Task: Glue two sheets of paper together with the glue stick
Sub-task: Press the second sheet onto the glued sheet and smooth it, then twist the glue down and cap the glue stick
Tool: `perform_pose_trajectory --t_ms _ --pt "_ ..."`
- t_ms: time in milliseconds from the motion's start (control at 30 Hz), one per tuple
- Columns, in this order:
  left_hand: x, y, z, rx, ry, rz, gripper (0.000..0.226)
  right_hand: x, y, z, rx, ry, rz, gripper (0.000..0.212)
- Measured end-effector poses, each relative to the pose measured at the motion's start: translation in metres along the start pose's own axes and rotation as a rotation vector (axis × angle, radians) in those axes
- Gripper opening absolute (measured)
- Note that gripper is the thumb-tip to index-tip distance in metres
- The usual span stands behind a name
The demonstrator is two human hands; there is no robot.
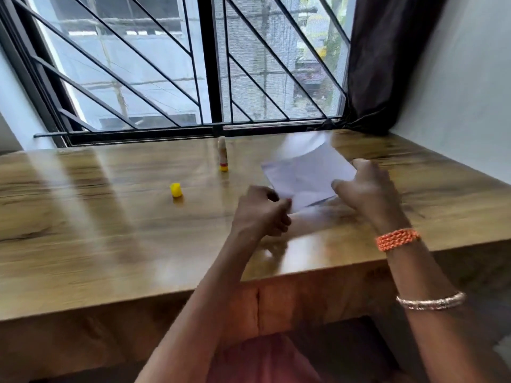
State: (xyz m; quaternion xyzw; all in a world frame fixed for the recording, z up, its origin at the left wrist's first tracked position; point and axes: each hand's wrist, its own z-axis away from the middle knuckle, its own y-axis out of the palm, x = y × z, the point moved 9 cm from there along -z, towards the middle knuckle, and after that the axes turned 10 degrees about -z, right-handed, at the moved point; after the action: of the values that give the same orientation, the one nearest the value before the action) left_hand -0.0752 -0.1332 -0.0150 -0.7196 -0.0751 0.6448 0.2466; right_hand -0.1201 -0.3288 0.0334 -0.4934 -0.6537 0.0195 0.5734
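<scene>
Wooden table: both hands, left and right, pinch white paper between them.

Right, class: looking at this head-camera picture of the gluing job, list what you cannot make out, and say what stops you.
1. How many sheets make up the paper: motion blur smears its far edge.
2. Any glue on the paper: too faint, blurred.
3. The label on the glue stick: too small.
4. The left hand fingertips: curled under, behind its knuckles.
5. The paper's right edge: covered by the right hand.
</scene>
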Motion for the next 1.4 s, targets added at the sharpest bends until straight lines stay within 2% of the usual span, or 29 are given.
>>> perform_pose_trajectory --t_ms 100,200,300,367,533,800,967,1133,1333,1400 --pt "-0.011 0.038 0.000 0.067 0.047 -0.208 0.024 -0.018 -0.015 0.012 -0.043 0.050 0.341 0.049" --pt "-0.012 0.064 0.002 0.128 0.024 -0.296 0.021 -0.027 -0.009 0.017 0.029 0.035 0.546 0.069" --pt "-0.014 0.072 0.000 0.136 0.015 -0.343 0.027 -0.042 0.014 0.019 0.284 0.056 0.435 0.103" --pt "-0.015 0.073 0.000 0.153 0.024 -0.378 0.026 -0.052 0.023 0.020 0.381 0.094 0.370 0.107" --pt "-0.011 0.074 0.003 0.144 0.032 -0.394 0.029 -0.077 0.021 0.021 0.413 0.180 0.370 0.109" --pt "-0.012 0.081 0.003 0.181 0.020 -0.429 0.023 -0.103 -0.003 0.011 0.275 0.318 0.340 0.115" --pt "-0.012 0.081 0.004 0.189 0.028 -0.441 0.029 -0.123 -0.027 0.003 0.184 0.420 0.322 0.117" --pt "-0.016 0.080 0.005 0.189 0.061 -0.425 0.029 -0.124 -0.037 -0.001 0.094 0.442 0.282 0.106" --pt "-0.013 0.082 0.008 0.213 0.067 -0.444 0.033 -0.110 -0.028 0.001 -0.004 0.437 0.286 0.077" --pt "-0.010 0.083 0.009 0.241 0.057 -0.454 0.035 -0.107 -0.028 0.002 -0.005 0.456 0.280 0.074"
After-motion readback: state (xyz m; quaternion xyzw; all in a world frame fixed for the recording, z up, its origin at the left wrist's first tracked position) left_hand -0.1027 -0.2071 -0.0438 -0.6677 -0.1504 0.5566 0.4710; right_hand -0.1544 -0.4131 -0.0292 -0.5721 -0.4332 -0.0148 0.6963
